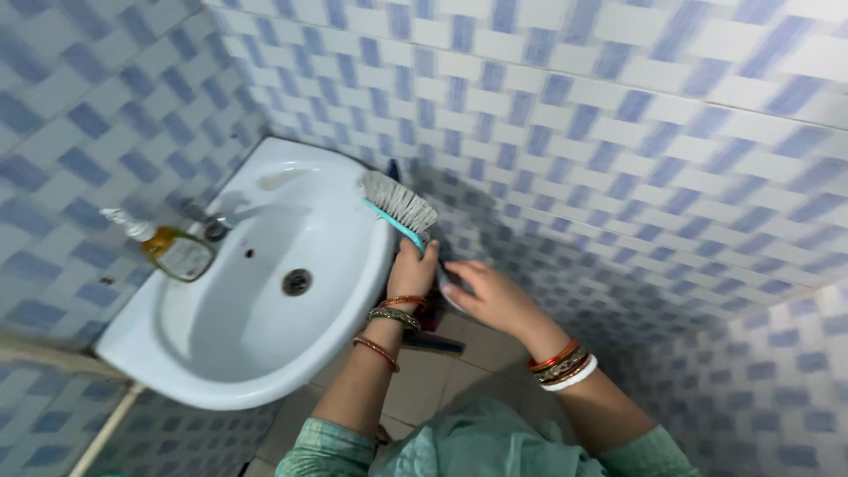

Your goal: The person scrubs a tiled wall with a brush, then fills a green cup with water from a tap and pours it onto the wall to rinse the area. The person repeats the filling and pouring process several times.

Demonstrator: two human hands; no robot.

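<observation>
1. Two hands are meeting just beside the white sink (pixel 265 353) rim.
2. Left hand (pixel 412 269) is clamping the scrub brush (pixel 399 207); its bristled head is pointing up-left, over the rim.
3. Right hand (pixel 491 296) is touching the handle's lower end, fingers loosely curled.

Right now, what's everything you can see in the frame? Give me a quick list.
Sink: one, white, mounted on the tiled wall at left, drain in the middle.
Tap: one, metal, at the sink's back edge.
Soap bottle: one, clear with amber liquid and a pump top, on the sink rim by the tap.
Scrub brush: one, teal handle with grey-white bristles, held over the sink's right rim.
Wall tiles: many, blue and white check, on all walls.
Floor tiles: several, beige, below the sink.
Bangles: several, red, gold and white, on both wrists.
Sleeves: two, green.
Left hand: grips the brush handle.
Right hand: beside the left hand, near the handle's end.
</observation>
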